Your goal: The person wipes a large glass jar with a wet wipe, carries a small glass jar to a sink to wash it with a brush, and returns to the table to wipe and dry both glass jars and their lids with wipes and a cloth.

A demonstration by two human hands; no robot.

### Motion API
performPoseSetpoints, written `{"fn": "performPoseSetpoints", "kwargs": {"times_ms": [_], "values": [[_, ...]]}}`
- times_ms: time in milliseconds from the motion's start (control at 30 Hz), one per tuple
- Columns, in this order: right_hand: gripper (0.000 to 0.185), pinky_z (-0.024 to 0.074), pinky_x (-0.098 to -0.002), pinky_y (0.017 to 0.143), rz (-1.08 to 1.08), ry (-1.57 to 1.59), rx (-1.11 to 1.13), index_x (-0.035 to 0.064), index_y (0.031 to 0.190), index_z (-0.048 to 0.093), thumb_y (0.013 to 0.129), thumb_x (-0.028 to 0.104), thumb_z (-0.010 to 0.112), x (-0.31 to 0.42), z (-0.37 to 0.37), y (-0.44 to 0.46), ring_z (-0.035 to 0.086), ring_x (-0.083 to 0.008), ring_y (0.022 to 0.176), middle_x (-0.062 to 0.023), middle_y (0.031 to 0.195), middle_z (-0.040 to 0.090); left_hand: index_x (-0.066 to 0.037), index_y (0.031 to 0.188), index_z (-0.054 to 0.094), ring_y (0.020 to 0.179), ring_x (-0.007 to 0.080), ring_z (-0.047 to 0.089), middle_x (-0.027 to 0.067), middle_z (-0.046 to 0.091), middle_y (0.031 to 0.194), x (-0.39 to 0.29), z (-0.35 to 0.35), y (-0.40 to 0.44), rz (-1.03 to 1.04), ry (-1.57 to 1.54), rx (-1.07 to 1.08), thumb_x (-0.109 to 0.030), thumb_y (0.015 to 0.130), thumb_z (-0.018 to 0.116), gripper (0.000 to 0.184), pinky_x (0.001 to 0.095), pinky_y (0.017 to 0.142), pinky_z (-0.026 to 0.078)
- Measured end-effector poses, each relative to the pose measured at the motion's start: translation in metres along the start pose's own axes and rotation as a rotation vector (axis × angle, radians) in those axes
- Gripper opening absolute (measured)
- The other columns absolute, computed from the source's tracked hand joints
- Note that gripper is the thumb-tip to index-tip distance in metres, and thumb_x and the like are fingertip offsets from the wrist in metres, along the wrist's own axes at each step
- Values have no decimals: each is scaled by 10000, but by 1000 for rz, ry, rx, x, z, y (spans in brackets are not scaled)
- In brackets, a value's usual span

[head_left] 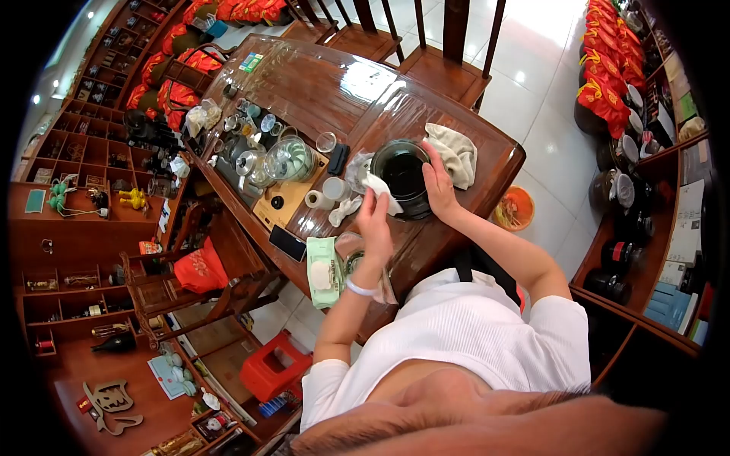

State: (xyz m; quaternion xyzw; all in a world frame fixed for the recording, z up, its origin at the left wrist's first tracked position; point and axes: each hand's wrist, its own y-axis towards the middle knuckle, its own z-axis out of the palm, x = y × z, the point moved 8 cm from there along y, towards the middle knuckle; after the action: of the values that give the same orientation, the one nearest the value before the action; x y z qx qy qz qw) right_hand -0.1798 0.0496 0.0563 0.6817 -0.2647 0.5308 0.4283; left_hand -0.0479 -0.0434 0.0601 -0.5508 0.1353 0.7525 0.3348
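A round glass bowl (401, 176), dark inside, stands on the glossy wooden table. My left hand (372, 220), with a pale bracelet at the wrist, pinches a white wipe (386, 196) against the near-left side of the bowl. On the opposite side, my right hand (438, 182) lies along the rim and wall, steadying it; its fingertips are partly hidden. A beige cloth (452, 154) is crumpled just past my right hand. Near my left forearm lies a green-and-white wipes pack (325, 273). A crumpled white tissue (344, 211) lies left of the bowl.
Left of the bowl are small jars (334, 189), a black phone (288, 243) and a glass teapot (290, 159) among tea ware. Wooden chairs (445, 68) line the far side. An orange bin (515, 208) stands on the floor by the table's right edge.
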Motion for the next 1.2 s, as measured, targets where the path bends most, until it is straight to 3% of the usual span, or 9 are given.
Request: {"fn": "performPoseSetpoints", "kwargs": {"times_ms": [200,367,433,567,700,867,1100,1167,1200], "values": [[383,309,-325,913,18,-15,4,44,1217,371,873,213,375,-1,-1,-1,419,-284,1077,-152,1163,452,37,766,591,587,270,567,161,569,612,-42,18,84,202,1200,388,-109,627,646,209,332,570,436],[384,314,-330,907,8,-47,-16,59,1213,381,874,240,373,0,-2,1,422,-286,1076,-152,1155,460,34,682,572,678,351,556,210,551,649,-39,67,118,179,1370,679,-125,604,644,191,409,594,426],[383,319,-330,902,-13,-60,-34,53,1210,382,873,234,377,-1,-2,1,423,-290,1074,-150,1154,459,23,652,554,587,305,551,168,545,597,-31,97,116,565,1430,939,-155,616,651,206,365,527,406],[379,327,-338,892,-36,-64,-24,44,1209,380,858,187,400,3,-4,2,433,-302,1051,-155,1134,473,-17,666,561,690,335,547,151,561,645,-11,135,101,808,1644,1152,-202,630,650,209,413,596,428],[380,327,-341,891,-47,-86,-1,32,1207,377,855,176,395,3,-4,2,437,-306,1042,-165,1123,477,-20,675,570,696,349,550,157,570,653,-18,118,101,737,1686,1034,-241,653,637,233,422,615,437],[371,334,-341,879,-56,-76,4,16,1199,381,858,164,382,4,-3,2,451,-296,1018,-170,1111,483,24,727,603,743,379,562,244,573,728,-26,59,124,219,1618,613,-279,674,619,309,412,661,447],[370,337,-323,873,-80,-61,-14,16,1197,383,861,170,385,0,-2,2,456,-286,1010,-176,1100,487,57,699,567,649,393,555,231,576,677,-26,10,82,127,1265,260,-250,699,587,308,440,582,418],[369,339,-317,870,-57,-30,11,12,1194,386,862,172,396,6,-3,4,460,-267,1010,-166,1104,490,32,628,546,491,265,523,119,558,543,-20,1,61,163,1165,236,-277,750,568,333,380,475,375],[368,341,-310,867,-30,-2,30,8,1190,389,863,175,407,7,-3,4,464,-248,1009,-157,1108,493,6,617,545,475,190,492,61,537,537,-7,-12,50,-46,863,206,-273,774,555,320,332,450,362]]}}
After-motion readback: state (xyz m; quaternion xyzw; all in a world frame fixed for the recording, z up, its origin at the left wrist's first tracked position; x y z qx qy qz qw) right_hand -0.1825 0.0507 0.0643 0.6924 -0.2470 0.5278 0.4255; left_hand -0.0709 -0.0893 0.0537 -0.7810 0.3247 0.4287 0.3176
